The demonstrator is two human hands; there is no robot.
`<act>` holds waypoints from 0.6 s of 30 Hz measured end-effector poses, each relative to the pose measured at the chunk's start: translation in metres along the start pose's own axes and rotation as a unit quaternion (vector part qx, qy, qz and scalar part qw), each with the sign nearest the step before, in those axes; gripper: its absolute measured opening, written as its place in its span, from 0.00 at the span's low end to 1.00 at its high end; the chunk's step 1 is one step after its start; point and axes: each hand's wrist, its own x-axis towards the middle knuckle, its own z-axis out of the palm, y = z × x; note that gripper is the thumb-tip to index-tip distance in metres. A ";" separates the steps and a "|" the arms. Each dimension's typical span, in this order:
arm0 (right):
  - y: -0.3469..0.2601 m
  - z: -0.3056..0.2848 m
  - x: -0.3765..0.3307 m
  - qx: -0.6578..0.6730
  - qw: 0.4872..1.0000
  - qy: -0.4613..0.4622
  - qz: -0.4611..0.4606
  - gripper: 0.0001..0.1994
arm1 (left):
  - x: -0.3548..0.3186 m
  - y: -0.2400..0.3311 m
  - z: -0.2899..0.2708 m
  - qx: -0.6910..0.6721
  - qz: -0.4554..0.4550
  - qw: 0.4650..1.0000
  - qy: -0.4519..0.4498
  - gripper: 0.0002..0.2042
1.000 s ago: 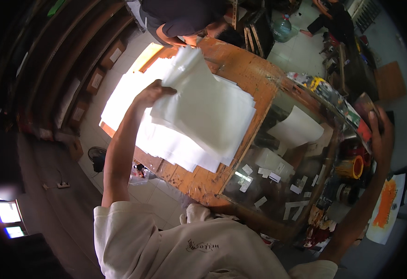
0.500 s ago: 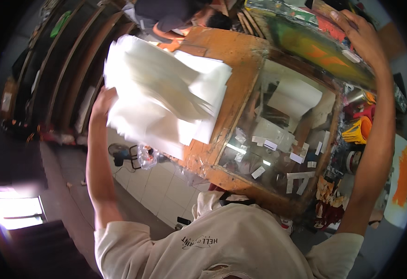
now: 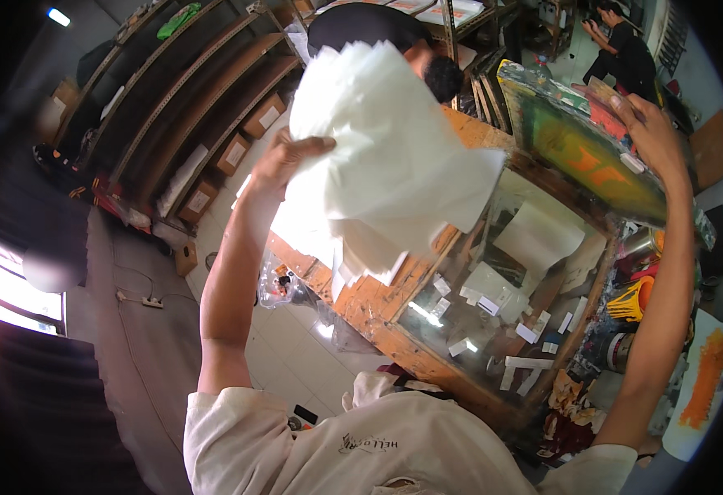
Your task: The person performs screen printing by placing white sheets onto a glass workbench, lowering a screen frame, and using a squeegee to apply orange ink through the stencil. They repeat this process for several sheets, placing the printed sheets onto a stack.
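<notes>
My left hand (image 3: 291, 157) is closed on the edge of a sheaf of thin white paper sheets (image 3: 378, 140), thumb on top, raised above the wooden table (image 3: 370, 301). More white sheets (image 3: 300, 227) lie under it on the table's left part. At the upper right, my right hand (image 3: 650, 136) is closed round the top edge of a tilted screen printing frame (image 3: 559, 136), stained green, yellow and orange. A reddish, paint-smeared piece (image 3: 605, 115) lies against that edge beside my fingers; its kind is unclear. Below the frame, a glass panel (image 3: 452, 285) is set in the table.
Paper scraps and tape pieces (image 3: 489, 305) dot the glass. Paint tins (image 3: 638, 243) and a yellow-orange container (image 3: 630, 301) crowd the right side. A person in dark clothes (image 3: 370, 25) bends beyond the table; another person (image 3: 626, 54) sits far right. Shelves (image 3: 188, 91) line the left.
My left hand has carried the sheaf up and to the right, over the table. The right hand stays on the raised screen printing frame. The view has shifted, showing more of the room beyond.
</notes>
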 end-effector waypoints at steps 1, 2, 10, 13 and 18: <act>0.000 -0.001 0.001 0.003 1.000 -0.017 0.010 0.29 | -0.001 0.005 0.006 -0.050 -0.004 0.999 0.004 0.22; 0.000 -0.003 0.001 -0.002 1.000 -0.008 0.016 0.28 | 0.003 -0.001 0.004 -0.081 0.017 0.996 0.024 0.20; 0.013 0.014 0.015 0.011 0.998 -0.001 0.065 0.33 | -0.045 -0.227 -0.040 0.124 -0.310 0.924 0.186 0.44; 0.066 -0.003 0.021 -0.005 0.998 0.021 0.063 0.36 | -0.064 -0.338 -0.023 0.255 -0.225 0.939 0.045 0.57; 0.117 -0.018 0.029 0.091 0.990 -0.055 0.089 0.32 | -0.099 -0.359 0.022 0.138 -0.187 0.919 0.317 0.52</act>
